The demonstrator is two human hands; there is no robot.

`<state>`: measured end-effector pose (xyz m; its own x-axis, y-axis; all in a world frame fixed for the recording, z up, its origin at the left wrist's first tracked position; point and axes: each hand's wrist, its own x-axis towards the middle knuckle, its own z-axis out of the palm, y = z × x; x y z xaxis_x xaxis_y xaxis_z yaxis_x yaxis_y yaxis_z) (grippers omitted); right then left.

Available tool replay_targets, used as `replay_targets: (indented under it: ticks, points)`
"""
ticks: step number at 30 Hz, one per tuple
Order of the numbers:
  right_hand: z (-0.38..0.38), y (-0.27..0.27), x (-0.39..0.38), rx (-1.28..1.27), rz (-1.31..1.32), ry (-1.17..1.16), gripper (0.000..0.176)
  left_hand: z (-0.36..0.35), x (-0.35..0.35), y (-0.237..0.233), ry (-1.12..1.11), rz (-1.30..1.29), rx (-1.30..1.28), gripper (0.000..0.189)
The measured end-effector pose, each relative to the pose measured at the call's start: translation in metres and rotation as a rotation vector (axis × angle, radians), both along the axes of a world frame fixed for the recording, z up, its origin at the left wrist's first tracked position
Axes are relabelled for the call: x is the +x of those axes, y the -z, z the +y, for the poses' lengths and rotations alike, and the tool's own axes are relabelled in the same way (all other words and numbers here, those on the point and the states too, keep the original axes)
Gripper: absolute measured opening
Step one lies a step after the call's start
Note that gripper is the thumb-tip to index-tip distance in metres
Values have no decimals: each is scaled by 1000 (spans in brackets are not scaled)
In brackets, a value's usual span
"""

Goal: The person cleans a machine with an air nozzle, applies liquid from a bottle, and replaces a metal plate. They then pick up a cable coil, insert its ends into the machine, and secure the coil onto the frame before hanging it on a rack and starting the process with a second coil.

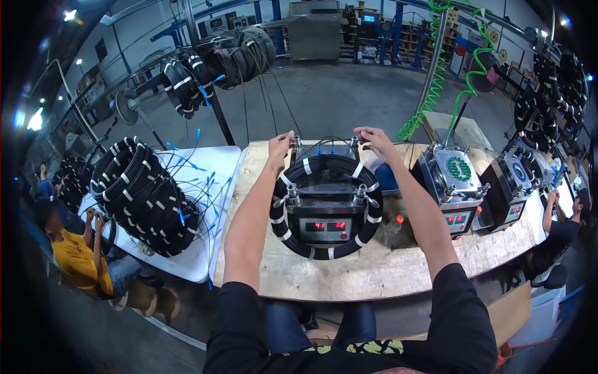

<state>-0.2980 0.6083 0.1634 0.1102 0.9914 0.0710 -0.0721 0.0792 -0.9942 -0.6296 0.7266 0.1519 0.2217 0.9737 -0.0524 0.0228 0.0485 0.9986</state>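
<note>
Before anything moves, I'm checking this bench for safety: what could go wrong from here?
The orange-capped bottle stands close beside the machine, so it might get knocked over. The blue connectors sit between the left hand and right hand, so they could get snagged. The black coil, looped around the red display, might slip if bumped.

Red "41" and "02" on middle machine's panel [326, 229]

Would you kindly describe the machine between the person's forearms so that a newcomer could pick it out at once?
Find the wooden workbench, then look between the person's two forearms. There stands a dark machine with red digits on its front panel. Unlike the two machines to its right, it has a large black cable coil framing that panel.
</note>
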Motion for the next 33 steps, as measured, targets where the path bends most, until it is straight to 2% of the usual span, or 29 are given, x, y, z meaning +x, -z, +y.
replay_targets:
  ticks: [1, 4, 7, 10, 12, 13, 15, 17, 19, 20, 22, 24, 25, 26, 28, 29, 33]
  points:
    - [6, 7, 0, 41, 28, -18, 23, 4, 0, 3, -20, 6, -86, 37]
    - [20, 16, -3, 118, 89, 17, 21, 0, 0, 8, -36, -156, -111, 31]
    - [19, 21, -4, 141, 92, 44, 25, -3, -1, 8, -24, -164, -95, 28]
    - [14, 25, -17, 161, 22, 257, 27, 4, 0, 12, -4, -119, -50, 28]
    - [4, 25, -23, 108, -56, 314, 41, 14, -2, 23, -3, -79, 9, 30]
    - [-5, 20, -31, 56, -74, 358, 46, 8, -6, 17, 0, -84, -57, 45]
    - [-21, 19, -45, 19, -74, 402, 56, -19, -11, 2, -25, 34, -27, 49]
    - [-33, 16, -48, 11, -74, 321, 59, -27, -13, -4, -41, 167, -10, 58]
    - [-60, -4, -66, 0, -169, 293, 59, -40, -22, -12, 83, 152, 12, 67]
    - [-63, -3, -71, 74, -224, 291, 59, -49, -27, -14, 148, 149, 18, 71]
    - [-72, -4, -80, 216, -338, 290, 60, -55, -28, -4, 120, 160, 182, 59]
    - [-78, 3, -83, 246, -397, 325, 61, -57, -30, 2, 88, 128, 330, 53]
    - [-74, 11, -84, 301, -461, 343, 61, -63, -30, 2, 53, 99, 294, 48]
    - [-72, 21, -83, 355, -525, 361, 61, -67, -32, 1, 66, 83, 264, 50]
    - [-84, 16, -87, 258, -522, 342, 63, -82, -34, -13, 93, 46, 204, 53]
    - [-87, 17, -87, 210, -547, 362, 63, -94, -37, -22, 90, 192, 191, 62]
    - [-104, 5, -98, 135, -578, 437, 65, -116, -38, -28, 118, 233, 404, 69]
